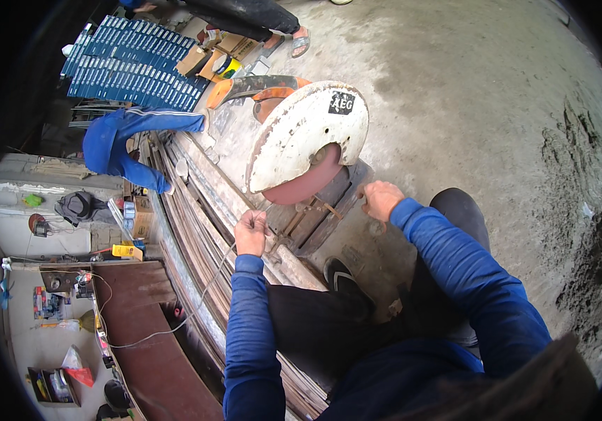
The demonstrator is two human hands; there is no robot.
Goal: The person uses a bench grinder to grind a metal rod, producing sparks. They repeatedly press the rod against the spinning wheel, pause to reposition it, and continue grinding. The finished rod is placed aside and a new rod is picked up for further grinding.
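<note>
In front of me stands a chop saw with a worn white blade guard (301, 133), a reddish-brown cutting disc (301, 184) and an orange-and-black handle (255, 85). My left hand (250, 231) is just left of the saw's base, fingers pinched together; what they hold, if anything, cannot be made out. A thin grey cable (199, 305) runs up to beside its wrist. To the right of the saw's metal base (332, 217), my right hand (382, 199) hovers with curled fingers, their contents hidden. A rusty clamp bar (328, 208) lies between both hands.
Long metal bars (199, 210) lie along my left. Beyond them a person in blue (122, 144) bends down, and another person's sandalled foot (301, 43) shows at the back. Blue boxes (136, 63) are stacked far left. A brown bench (136, 337) stands lower left.
</note>
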